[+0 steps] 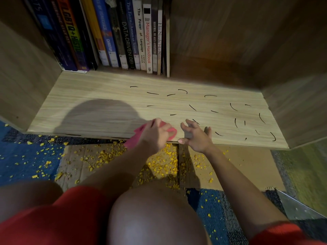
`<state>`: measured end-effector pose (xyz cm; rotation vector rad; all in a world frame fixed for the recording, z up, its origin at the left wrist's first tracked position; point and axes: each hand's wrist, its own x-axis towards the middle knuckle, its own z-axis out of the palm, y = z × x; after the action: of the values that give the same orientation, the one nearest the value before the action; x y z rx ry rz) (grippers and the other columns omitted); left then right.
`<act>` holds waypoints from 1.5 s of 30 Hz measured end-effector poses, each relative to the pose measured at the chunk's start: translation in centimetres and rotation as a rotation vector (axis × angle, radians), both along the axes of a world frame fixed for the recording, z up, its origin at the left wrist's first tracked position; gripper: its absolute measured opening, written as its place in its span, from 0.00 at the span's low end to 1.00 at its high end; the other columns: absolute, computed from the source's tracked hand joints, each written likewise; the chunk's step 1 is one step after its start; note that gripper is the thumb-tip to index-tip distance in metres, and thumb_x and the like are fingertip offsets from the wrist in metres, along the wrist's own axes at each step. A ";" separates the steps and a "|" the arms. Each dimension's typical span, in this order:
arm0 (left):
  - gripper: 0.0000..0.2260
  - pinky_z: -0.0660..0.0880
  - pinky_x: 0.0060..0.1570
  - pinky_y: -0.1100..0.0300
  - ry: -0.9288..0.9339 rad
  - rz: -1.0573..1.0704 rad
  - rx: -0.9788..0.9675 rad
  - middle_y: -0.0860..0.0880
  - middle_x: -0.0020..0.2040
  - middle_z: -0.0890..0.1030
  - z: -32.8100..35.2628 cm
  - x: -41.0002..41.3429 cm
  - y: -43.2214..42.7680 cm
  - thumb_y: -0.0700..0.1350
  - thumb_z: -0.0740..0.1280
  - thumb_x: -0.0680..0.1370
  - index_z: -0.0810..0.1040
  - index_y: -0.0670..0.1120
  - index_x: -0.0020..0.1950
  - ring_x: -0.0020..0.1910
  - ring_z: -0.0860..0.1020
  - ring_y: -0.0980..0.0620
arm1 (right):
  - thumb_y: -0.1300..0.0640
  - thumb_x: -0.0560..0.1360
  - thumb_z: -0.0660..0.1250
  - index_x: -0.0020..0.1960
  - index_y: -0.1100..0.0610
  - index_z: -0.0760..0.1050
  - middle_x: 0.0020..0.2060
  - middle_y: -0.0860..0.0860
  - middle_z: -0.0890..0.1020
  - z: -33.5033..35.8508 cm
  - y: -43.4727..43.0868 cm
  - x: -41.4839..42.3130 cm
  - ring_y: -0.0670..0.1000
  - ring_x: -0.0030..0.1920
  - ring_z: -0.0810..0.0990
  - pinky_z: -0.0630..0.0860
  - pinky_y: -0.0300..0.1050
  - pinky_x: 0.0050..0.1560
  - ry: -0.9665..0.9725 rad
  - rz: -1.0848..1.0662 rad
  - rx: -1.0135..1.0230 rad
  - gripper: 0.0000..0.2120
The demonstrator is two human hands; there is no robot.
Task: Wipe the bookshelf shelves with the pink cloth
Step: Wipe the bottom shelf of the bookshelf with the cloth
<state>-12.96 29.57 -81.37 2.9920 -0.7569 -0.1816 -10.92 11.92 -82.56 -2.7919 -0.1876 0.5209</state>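
Pale wood-grain laminate shelf carries one far-left row of upright books and thin curved black marks (mostly right). At its near edge the left hand grips one crumpled pink cloth; the right hand rests alongside, fingers spread.

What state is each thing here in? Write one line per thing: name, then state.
left hand: grips the pink cloth
pink cloth: bunched, on the shelf front edge
right hand: open, fingers spread, on the shelf
shelf: streaked with black marks
books: upright, at back left
yellow crumbs: scattered over cardboard and carpet
cardboard: flat on floor
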 end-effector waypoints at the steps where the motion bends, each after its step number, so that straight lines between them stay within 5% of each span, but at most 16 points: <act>1: 0.24 0.60 0.65 0.51 -0.013 -0.095 0.016 0.54 0.72 0.63 0.0 -0.4 -0.1 0.40 0.57 0.79 0.61 0.55 0.74 0.67 0.60 0.44 | 0.44 0.75 0.66 0.74 0.46 0.60 0.76 0.45 0.52 0.0 0.0 -0.1 0.45 0.75 0.51 0.39 0.60 0.70 0.001 0.001 -0.005 0.30; 3: 0.24 0.60 0.65 0.52 -0.032 -0.118 0.071 0.53 0.72 0.63 -0.1 -0.1 0.6 0.39 0.56 0.79 0.61 0.54 0.74 0.67 0.61 0.45 | 0.44 0.75 0.65 0.74 0.46 0.60 0.76 0.45 0.52 0.0 0.0 -0.1 0.45 0.75 0.50 0.38 0.60 0.70 0.001 -0.001 0.002 0.30; 8: 0.18 0.61 0.65 0.48 0.080 0.328 0.101 0.46 0.68 0.69 1.0 1.3 2.1 0.38 0.58 0.77 0.68 0.42 0.67 0.68 0.62 0.43 | 0.45 0.75 0.66 0.74 0.46 0.60 0.76 0.45 0.52 0.0 -0.1 -0.1 0.45 0.76 0.49 0.37 0.60 0.70 0.005 -0.004 0.015 0.30; 16: 0.24 0.61 0.66 0.50 -0.001 0.027 0.010 0.53 0.73 0.62 0.3 -0.1 0.7 0.40 0.57 0.79 0.60 0.54 0.74 0.67 0.61 0.45 | 0.43 0.74 0.65 0.73 0.44 0.60 0.76 0.44 0.52 0.1 -0.1 -0.1 0.44 0.75 0.49 0.40 0.59 0.70 0.001 0.000 0.001 0.30; 22: 0.25 0.62 0.61 0.51 0.081 0.324 -0.063 0.54 0.70 0.65 0.1 1.4 0.9 0.37 0.58 0.77 0.65 0.55 0.72 0.64 0.63 0.45 | 0.45 0.75 0.65 0.74 0.46 0.59 0.76 0.45 0.51 0.2 0.2 -0.3 0.46 0.76 0.48 0.38 0.59 0.70 0.013 -0.010 0.003 0.30; 28: 0.27 0.60 0.66 0.51 0.025 0.056 -0.026 0.54 0.74 0.60 -0.5 -0.1 1.0 0.41 0.58 0.79 0.57 0.55 0.76 0.67 0.61 0.45 | 0.44 0.74 0.66 0.74 0.45 0.60 0.76 0.45 0.51 0.1 0.0 -0.2 0.44 0.76 0.48 0.39 0.58 0.70 0.006 -0.008 0.016 0.30; 34: 0.22 0.61 0.64 0.49 0.075 0.380 -0.002 0.47 0.69 0.67 -0.1 1.5 1.9 0.38 0.58 0.77 0.64 0.48 0.71 0.67 0.62 0.43 | 0.44 0.74 0.66 0.73 0.45 0.61 0.76 0.44 0.52 -0.1 -0.2 -0.1 0.44 0.75 0.48 0.39 0.59 0.69 0.003 -0.007 0.031 0.30; 40: 0.25 0.61 0.66 0.51 -0.012 0.029 -0.046 0.53 0.73 0.63 -0.5 -0.3 0.4 0.40 0.57 0.79 0.60 0.54 0.75 0.66 0.62 0.44 | 0.43 0.74 0.66 0.73 0.45 0.61 0.76 0.44 0.52 0.0 -0.1 -0.1 0.44 0.75 0.49 0.41 0.58 0.69 0.001 -0.009 0.006 0.31; 45: 0.25 0.61 0.65 0.50 0.158 0.377 -0.153 0.50 0.71 0.64 -0.5 2.0 1.9 0.36 0.59 0.75 0.65 0.50 0.72 0.65 0.62 0.44 | 0.44 0.74 0.66 0.73 0.45 0.61 0.76 0.45 0.52 -0.2 -0.2 0.0 0.45 0.76 0.48 0.41 0.60 0.69 -0.007 -0.005 0.000 0.30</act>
<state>-10.98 31.51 -81.91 2.8617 -0.1763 -0.3199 -10.89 11.73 -82.78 -2.7935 -0.1816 0.5104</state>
